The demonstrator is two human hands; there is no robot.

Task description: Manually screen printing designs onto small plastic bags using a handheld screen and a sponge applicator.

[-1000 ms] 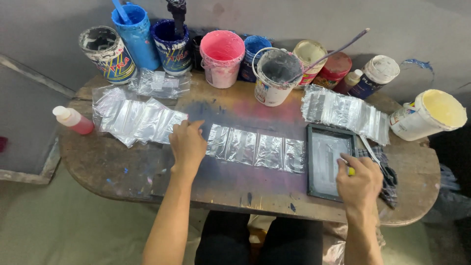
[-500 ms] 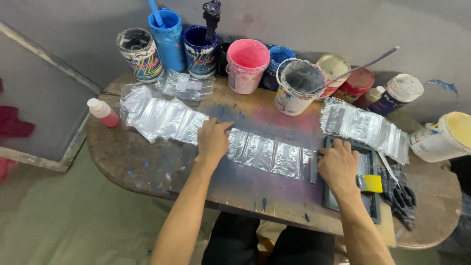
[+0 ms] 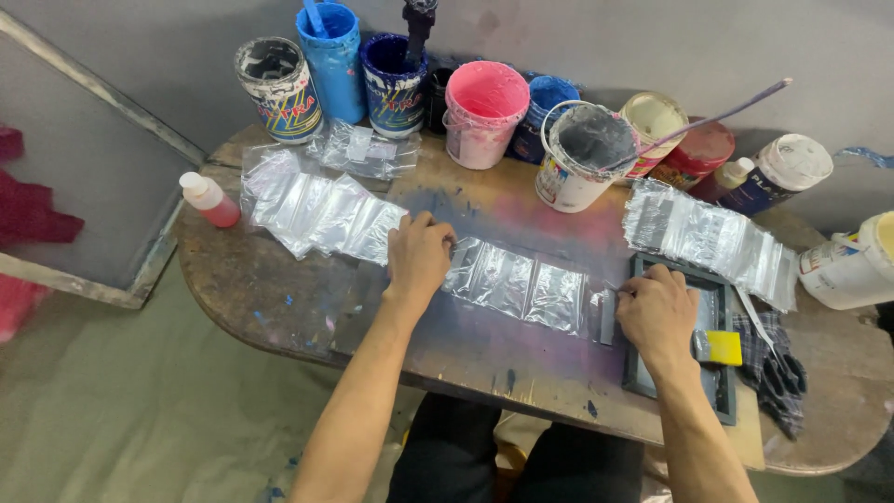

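Paint-stained counter [image 3: 279, 279]: my left hand [image 3: 419, 256] flat on the pouch strip [image 3: 521, 284], right hand [image 3: 656, 312] resting loosely curled on the screen frame [image 3: 712, 373]; pouch piles [image 3: 317, 210] unprinted.

**Row of clear pouches under both hands**

A row of clear plastic pouches [image 3: 521, 279] lies flat across the middle of the desk [image 3: 279, 279], on a patch stained blue and pink. The pouches are small, glossy and crinkled, set edge to edge in a line running slightly downward to the right. The left hand [image 3: 419, 256] presses palm-down on the left end of the row. The right hand [image 3: 656, 312] rests at the right end, fingertips touching the last pouch, where the row meets the dark framed screen [image 3: 722, 391], which lies flat near the desk's front edge.
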